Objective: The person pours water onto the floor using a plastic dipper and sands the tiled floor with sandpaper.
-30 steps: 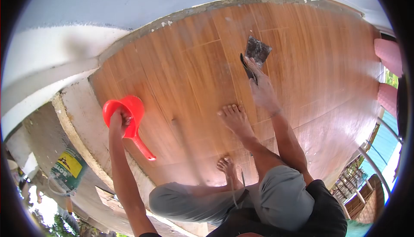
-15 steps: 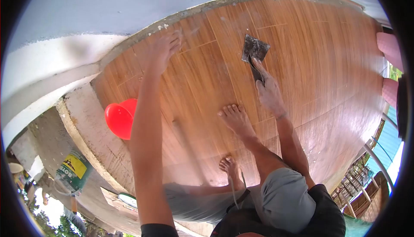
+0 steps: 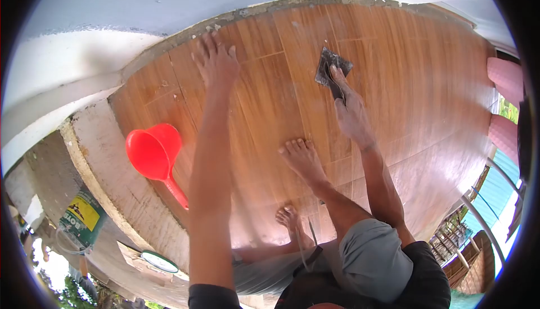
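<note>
My right hand (image 3: 354, 115) is wrapped round the dark handle of a putty knife (image 3: 332, 67), its wide square blade smeared with grey-white residue over the wood-look tile floor (image 3: 264, 106). My left hand (image 3: 216, 64) is spread out, palm down on the tiles near the base of the wall, holding nothing. Small whitish crumbs (image 3: 211, 29) lie by its fingertips along the rough cement edge. Left of my left forearm, a red plastic dipper (image 3: 152, 151) rests on the floor with its handle pointing toward me.
A blue-and-white wall (image 3: 185, 0) borders the floor at the far side. At left, beyond a raised concrete ledge (image 3: 107, 157), stands a green bucket with a yellow label (image 3: 83, 219). Pink rounded objects (image 3: 504, 81) are at the right edge. My bare feet (image 3: 301, 154) are on the tiles.
My left hand has turned and spread its fingers flat near the wall edge. The view has shifted, so the whole dipper now shows. My right hand keeps the putty knife at nearly the same spot.
</note>
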A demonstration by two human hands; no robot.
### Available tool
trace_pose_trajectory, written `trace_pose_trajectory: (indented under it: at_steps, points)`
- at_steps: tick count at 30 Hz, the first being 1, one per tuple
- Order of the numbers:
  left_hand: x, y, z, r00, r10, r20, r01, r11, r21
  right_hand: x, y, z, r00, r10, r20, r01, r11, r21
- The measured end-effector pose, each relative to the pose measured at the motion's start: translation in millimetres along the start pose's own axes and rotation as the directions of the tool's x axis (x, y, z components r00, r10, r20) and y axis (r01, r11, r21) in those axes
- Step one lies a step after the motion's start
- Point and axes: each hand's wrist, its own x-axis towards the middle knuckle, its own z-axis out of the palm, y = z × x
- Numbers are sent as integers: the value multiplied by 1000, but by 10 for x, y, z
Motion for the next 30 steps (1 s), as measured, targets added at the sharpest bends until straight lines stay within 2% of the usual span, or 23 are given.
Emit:
trace_pose_trajectory:
  at_steps: [2,5,8,10,12,13,16,17,19,22,24,27,30]
  points:
    - [-285,236,109,975,-223,20,220,972,79,118,-80,41,999,-35,-16,34,998,-52]
    - [-709,806,-245,970,126,206,-125,992,-18,379,-199,159,988,-140,-57,127,974,-189]
    - [-373,581,-80,963,270,14,-269,962,-40,672,-215,320,960,-277,-41,245,903,-353]
    - [-121,271,-111,995,86,-53,-86,996,8,807,-151,443,932,-361,11,327,828,-455]
    - [-180,-25,-29,995,21,-96,-27,998,-58,899,-64,665,875,-450,178,469,699,-540]
    - [-303,-140,-96,999,-44,11,44,998,-42,952,-17,796,837,-481,262,536,623,-569]
    - [-693,-511,-340,948,-197,251,194,980,39,1128,131,1247,748,-575,333,610,397,-686]
    - [-779,-609,-373,914,-245,323,234,970,74,1296,38,1212,777,-524,347,583,395,-710]
    - [-818,-744,-436,894,-256,367,274,962,1,1719,-266,1051,835,-422,352,518,389,-762]
    - [-811,-827,-574,841,-268,470,334,941,-61,1817,-291,1034,894,-311,322,438,466,-768]
    - [-722,-878,-645,826,-264,498,349,933,-86,1249,-109,1120,851,-314,421,508,288,-811]
    - [-757,-862,-604,833,-256,490,350,930,-109,1205,107,1070,806,-457,376,558,377,-739]
    - [-806,-860,-597,837,-263,480,355,928,-110,2017,-8,950,869,-392,303,470,462,-752]
